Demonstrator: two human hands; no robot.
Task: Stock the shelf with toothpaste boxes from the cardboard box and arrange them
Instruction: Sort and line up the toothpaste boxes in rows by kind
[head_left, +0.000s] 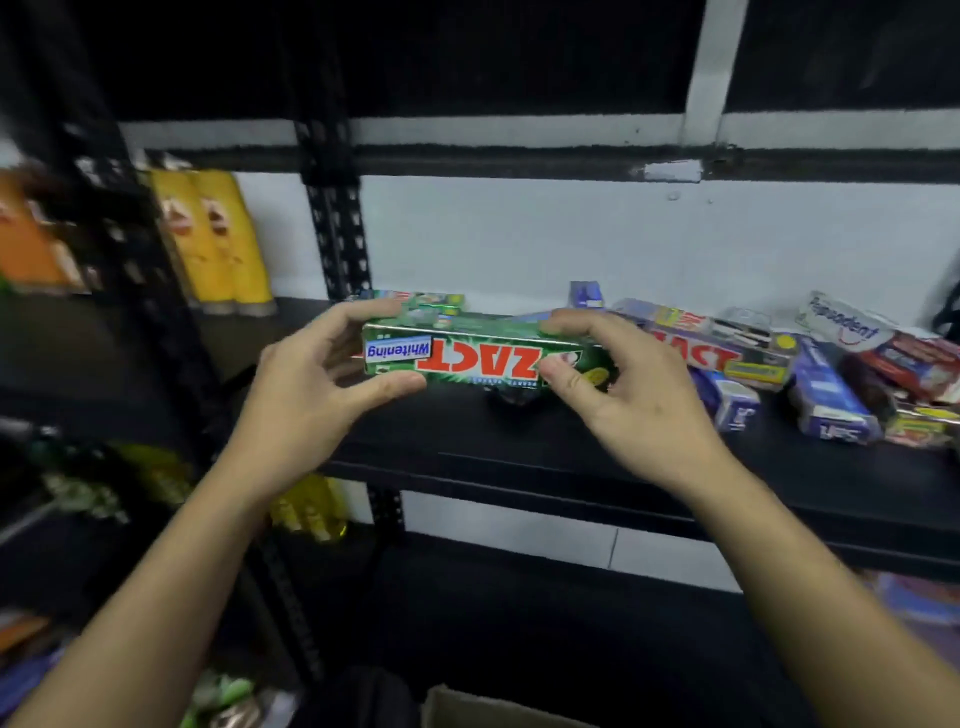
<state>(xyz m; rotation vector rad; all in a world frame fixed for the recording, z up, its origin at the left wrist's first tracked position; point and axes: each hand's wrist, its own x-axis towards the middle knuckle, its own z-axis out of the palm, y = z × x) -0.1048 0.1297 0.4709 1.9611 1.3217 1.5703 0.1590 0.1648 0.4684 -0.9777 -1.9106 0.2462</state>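
A green Zact Whitening toothpaste box (483, 356) lies level and upside down in front of the black shelf (519, 447). My left hand (317, 389) pinches its left end between thumb and fingers. My right hand (618, 384) pinches its right end the same way. Behind it, more green boxes (426, 304) are stacked at the back of the shelf. A loose heap of toothpaste boxes (810, 364), blue, red and white, covers the shelf's right part. A corner of the cardboard box (467, 709) shows at the bottom edge.
A black perforated upright (337, 223) divides the shelving. Yellow packets (218, 239) stand on the left bay, with orange packs (31, 239) further left. Another shelf (571, 623) lies below, and yellow bottles (311, 509) sit at lower left.
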